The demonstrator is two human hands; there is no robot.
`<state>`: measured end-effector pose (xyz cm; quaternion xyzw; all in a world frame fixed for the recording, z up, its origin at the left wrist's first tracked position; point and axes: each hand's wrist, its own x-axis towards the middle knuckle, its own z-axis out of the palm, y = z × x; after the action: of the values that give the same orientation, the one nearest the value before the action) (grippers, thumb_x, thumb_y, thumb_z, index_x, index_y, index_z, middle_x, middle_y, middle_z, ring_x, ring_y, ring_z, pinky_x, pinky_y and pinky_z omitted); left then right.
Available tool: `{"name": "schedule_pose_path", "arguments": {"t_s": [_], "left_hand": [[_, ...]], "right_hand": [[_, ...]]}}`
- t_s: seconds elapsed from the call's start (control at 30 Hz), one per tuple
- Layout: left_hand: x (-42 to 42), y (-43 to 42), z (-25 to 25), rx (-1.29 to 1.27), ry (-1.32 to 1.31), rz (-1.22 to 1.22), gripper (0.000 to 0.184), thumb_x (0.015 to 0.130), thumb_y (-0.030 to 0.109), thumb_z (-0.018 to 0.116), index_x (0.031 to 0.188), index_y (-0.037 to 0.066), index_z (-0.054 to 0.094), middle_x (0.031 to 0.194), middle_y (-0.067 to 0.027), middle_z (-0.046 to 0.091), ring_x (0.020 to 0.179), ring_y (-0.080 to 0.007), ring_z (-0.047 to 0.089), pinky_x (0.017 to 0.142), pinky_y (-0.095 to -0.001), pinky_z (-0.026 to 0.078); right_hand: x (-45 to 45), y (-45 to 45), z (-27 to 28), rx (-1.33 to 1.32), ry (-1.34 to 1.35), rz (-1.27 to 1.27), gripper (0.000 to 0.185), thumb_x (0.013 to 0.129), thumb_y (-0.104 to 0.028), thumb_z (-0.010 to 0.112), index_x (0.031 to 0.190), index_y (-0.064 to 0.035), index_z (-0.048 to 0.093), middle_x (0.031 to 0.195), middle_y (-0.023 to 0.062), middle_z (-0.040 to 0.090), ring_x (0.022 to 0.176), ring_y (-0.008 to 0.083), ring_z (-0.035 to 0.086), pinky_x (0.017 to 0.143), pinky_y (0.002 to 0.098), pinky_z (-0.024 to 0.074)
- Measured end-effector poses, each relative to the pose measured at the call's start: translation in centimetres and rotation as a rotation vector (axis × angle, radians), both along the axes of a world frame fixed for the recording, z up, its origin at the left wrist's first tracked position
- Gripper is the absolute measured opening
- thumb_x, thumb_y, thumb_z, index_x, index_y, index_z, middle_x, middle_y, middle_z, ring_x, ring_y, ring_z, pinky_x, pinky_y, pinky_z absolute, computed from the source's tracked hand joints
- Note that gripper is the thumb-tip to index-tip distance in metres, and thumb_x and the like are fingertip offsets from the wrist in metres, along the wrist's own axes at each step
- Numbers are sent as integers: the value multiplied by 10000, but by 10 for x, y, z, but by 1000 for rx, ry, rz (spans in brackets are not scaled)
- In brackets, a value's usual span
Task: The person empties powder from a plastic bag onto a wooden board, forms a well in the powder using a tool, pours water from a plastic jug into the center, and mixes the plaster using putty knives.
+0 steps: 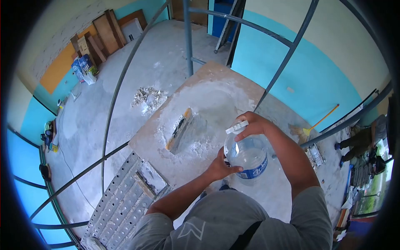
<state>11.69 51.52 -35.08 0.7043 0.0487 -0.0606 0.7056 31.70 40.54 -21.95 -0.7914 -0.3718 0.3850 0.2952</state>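
Note:
A clear plastic bottle [248,155] with a blue label is held over the near right edge of the board, tilted. My left hand [221,165] is wrapped round its lower left side. My right hand [252,126] grips the white cap and neck at the top; whether the cap is on or off I cannot tell. On the powder-dusted board [204,75] lies a wide trowel [179,130] with a yellowish handle, left of the bottle. White powder or paste is spread around the trowel.
Metal scaffold bars [118,83] surround the board. A perforated metal platform [118,196] holds a small tray [152,177] at lower left. Rubble [149,100] lies on the floor below. A broom [306,131] and another person [361,139] are at right.

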Motion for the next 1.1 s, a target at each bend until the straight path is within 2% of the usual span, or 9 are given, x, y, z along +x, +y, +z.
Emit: {"name": "schedule_pose_path", "arguments": {"t_s": [0.07, 0.17, 0.27, 0.37, 0.5, 0.6, 0.8, 1.0, 1.1], "left_hand": [[-3, 1, 4, -43, 73, 12, 1134, 690, 344, 879, 1476, -4, 138, 1370, -207, 445, 1258, -301, 482, 1018, -420, 451], [-4, 1, -21, -122, 129, 54, 1165, 673, 428, 875, 1451, -59, 159, 1338, -223, 471, 1238, -318, 504, 1017, -409, 453], [-7, -2, -15, -377, 226, 50, 1113, 692, 441, 864, 1425, -47, 184, 1287, -197, 495, 1173, -279, 540, 921, -386, 515], [-7, -7, -16, -506, 335, 27, 1010, 762, 369, 829, 1463, 85, 160, 1305, -103, 508, 1166, -211, 539, 929, -377, 505], [-6, -10, -15, -646, 310, -6, 930, 790, 403, 800, 1442, 119, 202, 1297, -87, 515, 1119, -208, 573, 941, -386, 510], [-7, -11, -16, -709, 329, 11, 880, 803, 413, 786, 1428, 125, 237, 1293, -82, 520, 1090, -216, 596, 951, -395, 515], [-4, -12, -19, -886, 367, -21, 756, 853, 397, 739, 1403, 134, 292, 1287, -77, 535, 1074, -224, 618, 950, -393, 522], [-1, -13, -21, -940, 345, -16, 698, 878, 409, 707, 1389, 136, 319, 1253, -58, 568, 1052, -221, 634, 935, -383, 529], [0, -12, -22, -961, 330, -13, 684, 877, 414, 707, 1382, 137, 337, 1241, -54, 576, 1040, -217, 639, 925, -381, 534]], "right_hand": [[3, 15, -2, -82, -4, 12, 521, 594, -244, 895, 1041, -49, 710, 938, 75, 716, 877, 182, 669, 800, 306, 510], [6, 38, -10, -150, -19, 67, 501, 591, -252, 896, 1010, -45, 716, 909, 75, 718, 864, 182, 670, 785, 309, 510], [8, 59, -16, -210, 18, 113, 472, 593, -258, 898, 974, -41, 723, 890, 79, 719, 836, 184, 673, 762, 313, 513], [15, 70, -34, -301, 140, 119, 517, 589, -326, 903, 974, -32, 721, 871, 90, 712, 799, 193, 675, 727, 327, 517], [17, 85, -33, -404, 199, 132, 555, 590, -388, 905, 962, -22, 716, 831, 89, 697, 737, 203, 668, 678, 348, 518], [18, 96, -34, -479, 101, 187, 598, 581, -418, 905, 977, -14, 713, 851, 92, 700, 725, 212, 670, 655, 356, 520], [30, 111, -58, -612, 142, 218, 641, 563, -481, 904, 969, -19, 724, 925, 111, 703, 805, 228, 675, 706, 360, 526], [37, 123, -67, -720, 176, 254, 608, 590, -440, 908, 1004, -46, 702, 887, 73, 693, 784, 190, 667, 697, 330, 518], [38, 125, -69, -714, 196, 250, 663, 561, -520, 891, 961, -18, 728, 972, 120, 702, 860, 249, 669, 757, 374, 521]]}}
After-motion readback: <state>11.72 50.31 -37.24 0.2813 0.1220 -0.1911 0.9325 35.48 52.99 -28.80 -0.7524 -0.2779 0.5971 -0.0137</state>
